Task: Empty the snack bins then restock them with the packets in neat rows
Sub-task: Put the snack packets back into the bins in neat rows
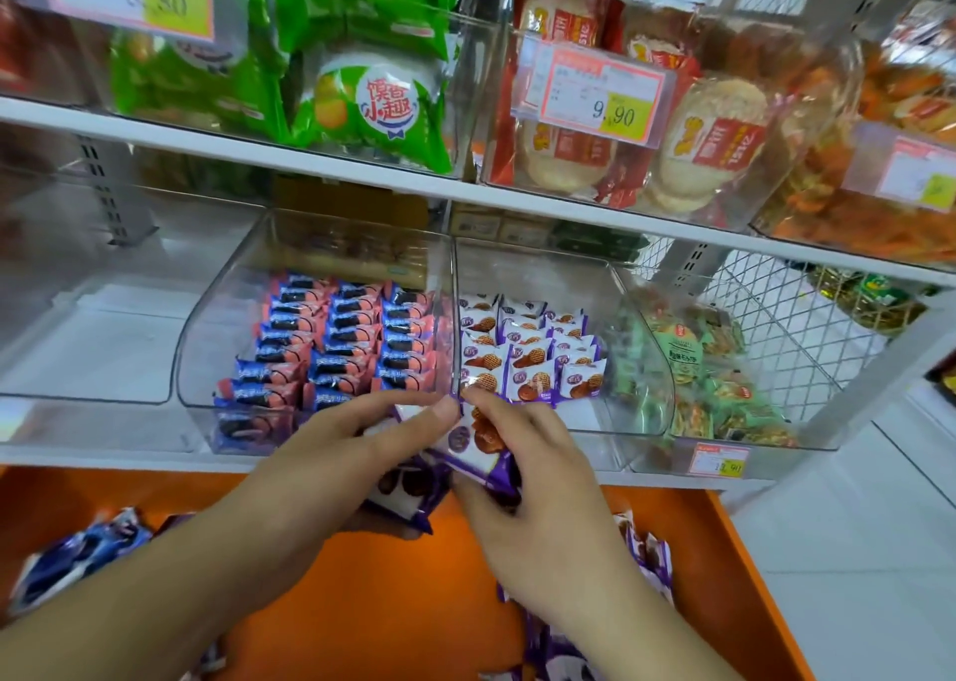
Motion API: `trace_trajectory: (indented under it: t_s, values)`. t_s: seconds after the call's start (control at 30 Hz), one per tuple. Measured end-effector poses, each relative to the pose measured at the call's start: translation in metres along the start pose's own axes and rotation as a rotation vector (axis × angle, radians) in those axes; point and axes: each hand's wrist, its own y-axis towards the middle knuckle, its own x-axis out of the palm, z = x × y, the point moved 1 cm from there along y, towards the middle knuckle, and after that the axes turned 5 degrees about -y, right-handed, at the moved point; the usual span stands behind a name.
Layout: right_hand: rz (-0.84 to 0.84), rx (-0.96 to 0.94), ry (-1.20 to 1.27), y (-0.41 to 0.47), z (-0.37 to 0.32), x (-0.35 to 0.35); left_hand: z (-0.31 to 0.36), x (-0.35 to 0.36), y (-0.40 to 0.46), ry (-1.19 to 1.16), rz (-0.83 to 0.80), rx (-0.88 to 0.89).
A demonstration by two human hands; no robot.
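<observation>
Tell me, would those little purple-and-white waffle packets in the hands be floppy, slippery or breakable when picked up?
The waffle packet pinched by the right hand looks glossy, so probably a bit slippery. The left hand holds several together, suggesting they are light. Each likely keeps its shape around the waffle inside, which could crack if squeezed.

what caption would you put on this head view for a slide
Both hands, left hand and right hand, hold purple waffle packets before a clear bin half restocked in neat rows.

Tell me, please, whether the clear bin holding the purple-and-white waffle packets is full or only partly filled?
Partly filled. The waffle packets stand in rows at the back of the clear bin, and bare floor shows at its front.
</observation>
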Motion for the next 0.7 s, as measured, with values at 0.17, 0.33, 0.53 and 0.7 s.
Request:
trace_trajectory:
  t_s: [0.17, 0.33, 0.53, 0.7]
  values:
    - [-0.16, -0.014, -0.022, -0.004, -0.009, 0.007, -0.005, -0.001, 0.002, 0.006, -0.001, -0.017]
    - [-0.23, 0.095, 0.145, -0.006, -0.003, -0.009, -0.001, -0.006, 0.004, 0.007, -0.005, 0.013]
    - [-0.055, 0.232, 0.353, 0.004, 0.013, -0.025, 0.006, -0.017, 0.01, 0.002, 0.033, 0.049]
    - [0.096, 0.304, 0.714, 0.01, 0.027, -0.033, 0.01, -0.017, 0.009, 0.055, 0.086, 0.101]
